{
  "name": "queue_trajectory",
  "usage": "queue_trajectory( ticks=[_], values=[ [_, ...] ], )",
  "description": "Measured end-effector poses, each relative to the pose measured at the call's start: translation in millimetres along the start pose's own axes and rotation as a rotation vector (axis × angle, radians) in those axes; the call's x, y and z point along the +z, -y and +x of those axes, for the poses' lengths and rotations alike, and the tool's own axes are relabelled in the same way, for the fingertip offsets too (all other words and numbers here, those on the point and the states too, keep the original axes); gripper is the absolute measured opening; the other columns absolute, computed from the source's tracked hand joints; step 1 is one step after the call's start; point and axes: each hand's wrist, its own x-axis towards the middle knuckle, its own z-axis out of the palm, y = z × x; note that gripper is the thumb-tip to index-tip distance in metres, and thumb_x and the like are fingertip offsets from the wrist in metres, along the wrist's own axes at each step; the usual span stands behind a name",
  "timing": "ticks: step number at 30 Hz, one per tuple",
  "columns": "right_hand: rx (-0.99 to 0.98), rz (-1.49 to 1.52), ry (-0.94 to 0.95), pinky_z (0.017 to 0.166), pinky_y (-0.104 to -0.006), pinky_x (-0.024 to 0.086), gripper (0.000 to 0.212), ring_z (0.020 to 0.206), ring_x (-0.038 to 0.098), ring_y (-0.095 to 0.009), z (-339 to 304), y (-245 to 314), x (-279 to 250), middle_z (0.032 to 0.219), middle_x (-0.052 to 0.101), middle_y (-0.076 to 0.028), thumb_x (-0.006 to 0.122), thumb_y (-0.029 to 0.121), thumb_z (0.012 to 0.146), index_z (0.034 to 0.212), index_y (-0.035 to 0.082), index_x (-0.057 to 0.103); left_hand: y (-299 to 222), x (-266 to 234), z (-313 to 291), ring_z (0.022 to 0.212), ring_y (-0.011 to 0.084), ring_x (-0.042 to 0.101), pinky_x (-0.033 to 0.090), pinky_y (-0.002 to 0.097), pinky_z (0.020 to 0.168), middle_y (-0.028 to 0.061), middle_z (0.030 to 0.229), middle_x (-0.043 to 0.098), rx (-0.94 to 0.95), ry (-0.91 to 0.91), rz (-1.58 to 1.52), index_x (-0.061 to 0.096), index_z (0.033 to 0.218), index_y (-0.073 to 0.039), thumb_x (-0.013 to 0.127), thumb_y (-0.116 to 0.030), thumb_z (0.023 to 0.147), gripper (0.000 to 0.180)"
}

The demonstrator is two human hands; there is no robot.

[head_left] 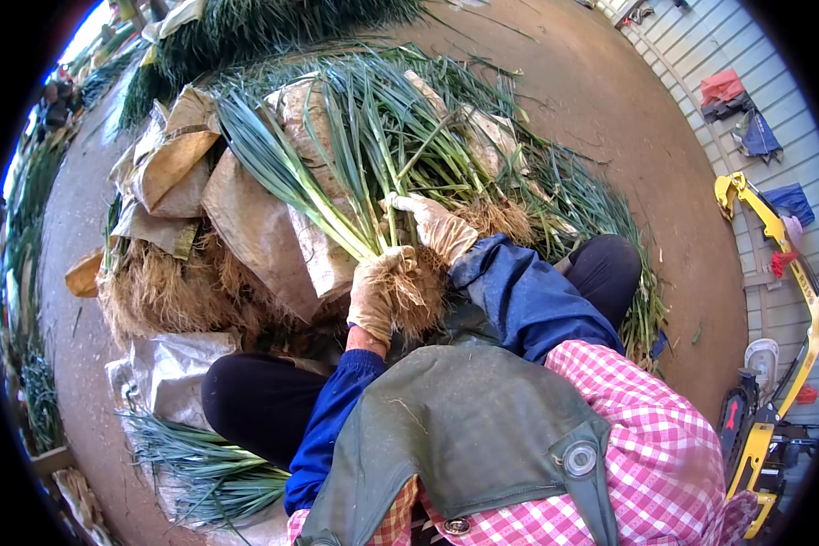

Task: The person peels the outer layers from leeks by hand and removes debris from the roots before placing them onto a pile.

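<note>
The brown floor (610, 100) is widest here, and on it in front of me lies a heap of long green onions (591, 196). At its left side are pale sacks (250, 218). Nearer to me is the bunch (323, 211), in front of my knees. Its long axis goes slantwise: the leaves point forward and to my left, and the roots (419, 296) hang on my side, close to both gloves. My left hand (371, 298) is the nearer one to its root end; the gloved fingers are closed around the low pale stems. My right hand (439, 229) stands just beyond it, to the right, reaching across toward the left. Its fingertips are at one thin stalk (392, 227), more upright than the bunch; whether they pinch it firmly, I cannot tell.
</note>
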Motion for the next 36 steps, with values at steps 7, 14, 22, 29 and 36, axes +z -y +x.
queue_trajectory(
  ticks=[7, 14, 22, 29, 36],
  values=[
    [0.091, 0.341, 0.183, 0.048, -0.0259, 0.046, 0.03, 0.059, 0.057, -0.013, -11, 24, -14, 0.08, 0.062, -0.003, 0.044, 0.026, 0.099, 0.111, 0.0, 0.056, 10, -15, 13, 0.069, 0.0232, 0.064, 0.056, 0.035, 0.062, 0.0142, 0.081, 0.065, 0.066, -0.083, -0.007, 0.062, 0.099, 0.009, 0.055, -0.01, 0.088, 0.023],
    [-0.059, 0.336, 0.295, 0.039, -0.0214, 0.027, 0.024, 0.038, 0.031, -0.004, -15, 43, -32, 0.051, 0.034, 0.01, 0.047, 0.031, 0.098, 0.098, 0.008, 0.054, 14, -22, 16, 0.073, 0.0269, 0.066, 0.057, 0.0385, 0.065, 0.0153, 0.084, 0.065, 0.022, -0.199, 0.083, 0.061, 0.096, 0.007, 0.055, -0.012, 0.089, 0.021],
    [-0.019, 0.515, 0.584, 0.036, -0.0219, 0.03, 0.025, 0.035, 0.036, -0.005, -6, 15, 21, 0.047, 0.04, 0.01, 0.051, 0.034, 0.096, 0.092, 0.01, 0.055, 41, -49, 31, 0.101, 0.0249, 0.057, 0.045, 0.0348, 0.095, 0.0128, 0.112, 0.061, -0.102, 0.246, -0.502, 0.054, 0.117, 0.003, 0.036, -0.014, 0.098, 0.031],
    [-0.014, 0.2, -0.036, 0.039, -0.0199, 0.03, 0.022, 0.041, 0.034, -0.004, -7, 16, 6, 0.056, 0.038, 0.008, 0.055, 0.027, 0.095, 0.1, 0.006, 0.056, 40, -35, 32, 0.096, 0.0231, 0.061, 0.049, 0.0342, 0.088, 0.0122, 0.107, 0.063, -0.067, 0.1, -0.305, 0.056, 0.114, 0.004, 0.045, -0.011, 0.095, 0.026],
    [-0.13, -0.281, -0.585, 0.036, -0.0231, 0.03, 0.021, 0.04, 0.038, -0.007, 21, 21, -33, 0.06, 0.049, 0.004, 0.066, 0.032, 0.085, 0.091, 0.012, 0.059, 8, 13, 1, 0.079, 0.0208, 0.065, 0.053, 0.0314, 0.077, 0.0118, 0.093, 0.066, -0.037, 0.114, -0.235, 0.059, 0.108, 0.005, 0.062, -0.009, 0.086, 0.026]
  ],
)
